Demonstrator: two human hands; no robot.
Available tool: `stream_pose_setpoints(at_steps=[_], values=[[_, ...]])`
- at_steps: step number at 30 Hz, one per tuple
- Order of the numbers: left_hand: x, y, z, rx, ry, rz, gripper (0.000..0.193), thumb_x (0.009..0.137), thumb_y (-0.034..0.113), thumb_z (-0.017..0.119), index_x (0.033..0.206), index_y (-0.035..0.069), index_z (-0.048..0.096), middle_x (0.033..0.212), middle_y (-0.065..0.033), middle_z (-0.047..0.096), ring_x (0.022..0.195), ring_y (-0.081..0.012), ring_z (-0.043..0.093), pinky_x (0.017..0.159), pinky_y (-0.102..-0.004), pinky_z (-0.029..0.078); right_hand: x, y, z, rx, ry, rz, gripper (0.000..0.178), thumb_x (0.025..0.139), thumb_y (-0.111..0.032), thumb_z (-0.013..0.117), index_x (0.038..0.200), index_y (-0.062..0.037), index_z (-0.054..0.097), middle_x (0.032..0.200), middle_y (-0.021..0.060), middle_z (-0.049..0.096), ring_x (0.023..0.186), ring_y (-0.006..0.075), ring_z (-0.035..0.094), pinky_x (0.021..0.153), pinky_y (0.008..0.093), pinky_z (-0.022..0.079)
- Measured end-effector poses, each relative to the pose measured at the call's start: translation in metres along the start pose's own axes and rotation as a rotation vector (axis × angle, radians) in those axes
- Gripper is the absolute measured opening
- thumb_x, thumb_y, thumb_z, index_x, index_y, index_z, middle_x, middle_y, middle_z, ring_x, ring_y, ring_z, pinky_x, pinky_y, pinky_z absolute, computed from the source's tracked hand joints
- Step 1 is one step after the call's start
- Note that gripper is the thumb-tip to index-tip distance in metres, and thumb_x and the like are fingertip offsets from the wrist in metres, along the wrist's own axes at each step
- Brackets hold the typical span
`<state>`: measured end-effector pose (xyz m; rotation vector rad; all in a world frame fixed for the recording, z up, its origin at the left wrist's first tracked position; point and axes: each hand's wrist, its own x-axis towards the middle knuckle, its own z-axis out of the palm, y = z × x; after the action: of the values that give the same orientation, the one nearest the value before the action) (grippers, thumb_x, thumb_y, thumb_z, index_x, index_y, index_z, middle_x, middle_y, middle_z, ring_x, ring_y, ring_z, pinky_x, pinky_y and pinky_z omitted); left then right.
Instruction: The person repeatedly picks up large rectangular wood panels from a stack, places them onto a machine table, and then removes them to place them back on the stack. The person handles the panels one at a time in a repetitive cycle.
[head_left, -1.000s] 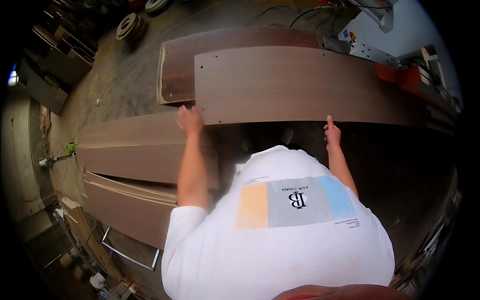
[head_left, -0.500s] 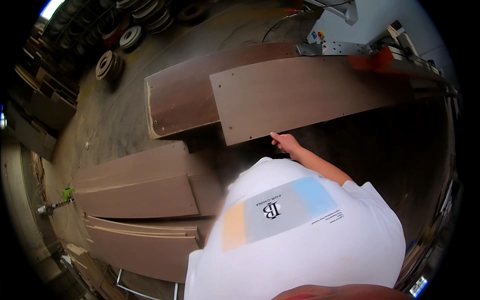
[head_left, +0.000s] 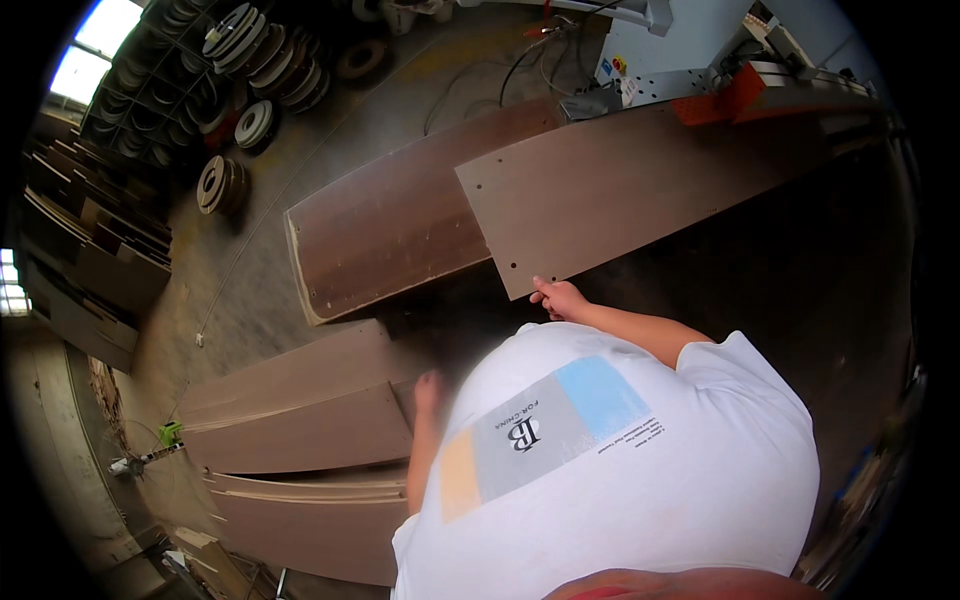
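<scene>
A long brown wooden panel (head_left: 610, 195) with small dark holes near its edges lies partly over a darker brown board (head_left: 390, 220) and reaches toward the machine at the right. My right hand (head_left: 560, 300) pinches its near edge close to the left corner, thumb on top and the fingers partly hidden below. Beside my shirt, my left hand (head_left: 428, 388) is lowered near stacked brown panels (head_left: 300, 435); its fingers are too blurred to read, and no grip shows.
At the upper right stands a pale machine (head_left: 660, 65) with an orange-red part (head_left: 740, 95). Coiled rolls (head_left: 222, 186) sit on the floor, with a rack of more rolls (head_left: 165, 95) behind. Boards (head_left: 90, 215) are stacked far left. A cable (head_left: 255, 235) crosses the floor.
The panel has slid rightward over the darker board. My right hand now grips its edge closer to the left corner, and my left hand has come into sight.
</scene>
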<state>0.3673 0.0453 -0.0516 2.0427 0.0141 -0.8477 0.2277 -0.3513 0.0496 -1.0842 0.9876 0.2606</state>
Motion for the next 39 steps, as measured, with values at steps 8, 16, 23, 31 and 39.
stream_pose_setpoints(at_steps=[8,16,23,31,39], values=[[0.074,-0.058,0.085,0.21,-0.184,0.122,0.033,0.096,0.033,0.059,0.112,0.005,0.067,0.101,-0.0127,0.071,0.091,-0.0239,0.066,0.081,-0.0374,0.054,-0.007,-0.001,-0.066,-0.031,0.208,-0.07,0.058,0.098,-0.054,0.054,0.085,0.0008,0.066,0.056,-0.0005,0.048,0.047,0.0098,0.044,0.047,0.0271,0.039],[0.062,-0.019,0.163,0.518,-0.372,0.311,0.038,0.093,0.035,0.061,0.117,0.006,0.067,0.108,-0.0142,0.071,0.1,-0.0248,0.066,0.088,-0.0378,0.053,-0.013,0.005,-0.134,0.07,0.33,-0.06,0.055,0.096,-0.053,0.057,0.079,-0.0017,0.067,0.061,0.0022,0.056,0.051,0.0126,0.051,0.05,0.0289,0.043],[0.01,0.099,0.183,0.186,-0.305,-0.157,0.042,0.091,0.034,0.063,0.118,0.001,0.065,0.108,-0.0149,0.071,0.098,-0.0226,0.067,0.085,-0.0347,0.053,-0.017,0.011,-0.176,0.272,0.511,-0.154,0.053,0.094,-0.054,0.061,0.073,-0.0046,0.06,0.057,0.0003,0.051,0.048,0.0096,0.044,0.046,0.0256,0.036],[-0.004,0.032,0.184,0.205,-0.258,-0.09,0.042,0.092,0.037,0.062,0.121,0.007,0.066,0.1,-0.012,0.072,0.075,-0.0204,0.069,0.061,-0.0341,0.058,-0.022,0.005,-0.205,0.438,0.788,-0.22,0.047,0.093,-0.056,0.06,0.076,-0.0122,0.055,0.056,-0.0047,0.042,0.046,0.0076,0.038,0.043,0.0239,0.031],[-0.047,-0.006,0.115,0.091,-0.109,-0.205,0.037,0.09,0.033,0.061,0.114,0.006,0.069,0.106,-0.0141,0.071,0.094,-0.0246,0.069,0.082,-0.0371,0.054,-0.021,0.034,-0.155,0.248,0.618,-0.188,0.05,0.093,-0.059,0.059,0.075,-0.0123,0.055,0.055,-0.0038,0.043,0.046,0.0075,0.04,0.044,0.0237,0.032]])
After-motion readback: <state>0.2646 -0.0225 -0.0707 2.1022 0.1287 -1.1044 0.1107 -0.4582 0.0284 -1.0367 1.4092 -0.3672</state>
